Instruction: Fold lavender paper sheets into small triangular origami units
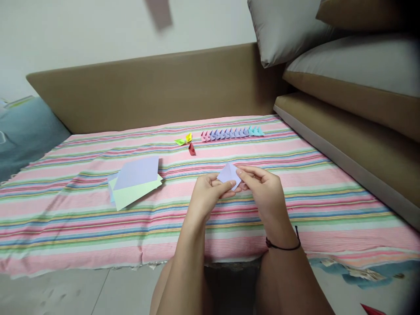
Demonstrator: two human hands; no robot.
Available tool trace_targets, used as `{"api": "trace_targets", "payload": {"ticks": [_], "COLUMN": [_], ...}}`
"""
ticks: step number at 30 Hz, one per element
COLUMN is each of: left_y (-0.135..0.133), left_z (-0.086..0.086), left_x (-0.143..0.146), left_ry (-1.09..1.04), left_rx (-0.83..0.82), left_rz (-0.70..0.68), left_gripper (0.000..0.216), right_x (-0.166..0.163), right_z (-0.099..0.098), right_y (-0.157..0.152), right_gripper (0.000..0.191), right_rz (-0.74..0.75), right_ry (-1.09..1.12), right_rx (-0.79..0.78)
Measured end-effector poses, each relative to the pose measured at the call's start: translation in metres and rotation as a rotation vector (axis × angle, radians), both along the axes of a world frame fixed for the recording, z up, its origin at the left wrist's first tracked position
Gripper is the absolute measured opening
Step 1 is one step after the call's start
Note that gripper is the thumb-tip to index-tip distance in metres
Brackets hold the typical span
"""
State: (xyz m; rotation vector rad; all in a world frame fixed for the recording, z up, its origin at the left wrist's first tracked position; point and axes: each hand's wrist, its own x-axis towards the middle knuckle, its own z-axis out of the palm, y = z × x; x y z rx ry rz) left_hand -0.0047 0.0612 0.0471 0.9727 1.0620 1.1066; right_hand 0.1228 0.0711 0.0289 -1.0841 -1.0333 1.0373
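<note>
My left hand (206,194) and my right hand (264,189) meet over the striped cloth and both pinch a small folded piece of lilac paper (229,174). The paper sticks up between my fingertips as a pointed shape. A black cord circles my right wrist. To the left on the cloth lies a small stack of paper sheets (135,181), lilac on top, pale green and blue below.
A row of several folded paper pieces (231,133), pink, lilac and teal, lies at the back of the striped cloth (65,218). Yellow-green pieces (183,140) and a red piece (191,149) sit nearby. Brown bed frame behind, cushions (344,70) at the right.
</note>
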Motion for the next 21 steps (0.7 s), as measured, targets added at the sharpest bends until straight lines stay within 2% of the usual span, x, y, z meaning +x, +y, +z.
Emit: {"api": "trace_targets", "payload": {"ticks": [8, 14, 18, 21], "left_y": [-0.002, -0.002, -0.001, -0.001], "left_z": [-0.001, 0.003, 0.004, 0.004], "left_x": [-0.005, -0.009, -0.010, -0.008], "left_ry": [0.004, 0.083, 0.135, 0.119], "left_rx": [0.025, 0.036, 0.114, 0.113], "left_rz": [-0.081, -0.161, -0.059, 0.022], "left_gripper": [0.029, 0.033, 0.028, 0.027], "right_x": [0.004, 0.007, 0.013, 0.012], "right_z": [0.002, 0.003, 0.004, 0.005], "right_y": [0.001, -0.001, -0.002, -0.003], "right_gripper": [0.024, 0.018, 0.016, 0.018], "right_rz": [0.126, 0.131, 0.202, 0.226], "right_ry": [-0.020, -0.100, -0.134, -0.111], "right_rx": [0.029, 0.084, 0.082, 0.069]}}
